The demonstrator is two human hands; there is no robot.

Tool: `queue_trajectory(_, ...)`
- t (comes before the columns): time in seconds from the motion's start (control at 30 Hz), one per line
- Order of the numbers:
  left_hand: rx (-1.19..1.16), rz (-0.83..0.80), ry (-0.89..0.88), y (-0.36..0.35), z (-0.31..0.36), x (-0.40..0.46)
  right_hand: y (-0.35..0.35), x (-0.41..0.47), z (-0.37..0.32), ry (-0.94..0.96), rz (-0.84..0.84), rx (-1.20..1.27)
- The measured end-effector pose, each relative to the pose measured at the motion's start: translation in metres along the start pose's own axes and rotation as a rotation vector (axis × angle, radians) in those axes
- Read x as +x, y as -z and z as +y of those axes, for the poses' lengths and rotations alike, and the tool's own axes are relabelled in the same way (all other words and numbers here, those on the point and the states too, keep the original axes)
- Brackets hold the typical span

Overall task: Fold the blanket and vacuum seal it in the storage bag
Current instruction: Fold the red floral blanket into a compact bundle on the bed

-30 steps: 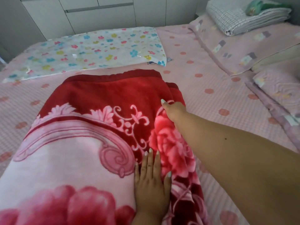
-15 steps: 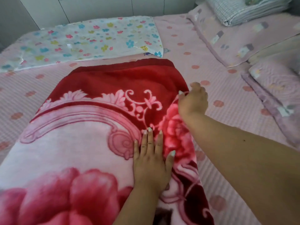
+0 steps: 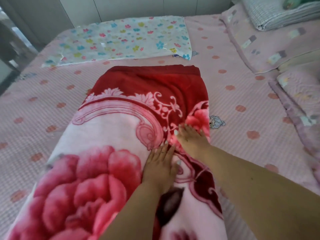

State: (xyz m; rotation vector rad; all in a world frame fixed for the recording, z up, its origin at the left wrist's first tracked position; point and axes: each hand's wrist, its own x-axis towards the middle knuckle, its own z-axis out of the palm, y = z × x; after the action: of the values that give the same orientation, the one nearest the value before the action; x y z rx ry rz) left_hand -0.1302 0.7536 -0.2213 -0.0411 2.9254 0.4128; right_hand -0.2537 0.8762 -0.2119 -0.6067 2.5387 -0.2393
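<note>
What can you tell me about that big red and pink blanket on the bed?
The blanket looks thick and plush, deep red at its far end and pale pink nearer, printed with large pink flowers and curling scrollwork. It lies folded into a long band on the pink bed cover, running away from the camera. The left hand rests flat on it, and the right hand presses beside it near the blanket's right edge.

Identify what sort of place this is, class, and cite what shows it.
Most likely a home bedroom: a bed under a pink dotted quilted cover, folded grey checked bedding by lilac pillows, and pale cabinet doors behind.
</note>
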Motion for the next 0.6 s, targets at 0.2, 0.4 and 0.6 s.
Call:
queue_trajectory(0.2,0.030,-0.103,0.191,0.006,0.003,-0.109,-0.037,-0.091,-0.036,-0.015,-0.075,-0.084)
queue_trajectory(0.4,0.112,-0.169,0.290,0.020,0.010,-0.216,-0.072,-0.166,-0.067,-0.016,-0.111,-0.121)
queue_trajectory(0.6,0.162,-0.182,0.363,0.025,-0.025,-0.320,-0.081,-0.224,-0.072,-0.111,-0.119,-0.168)
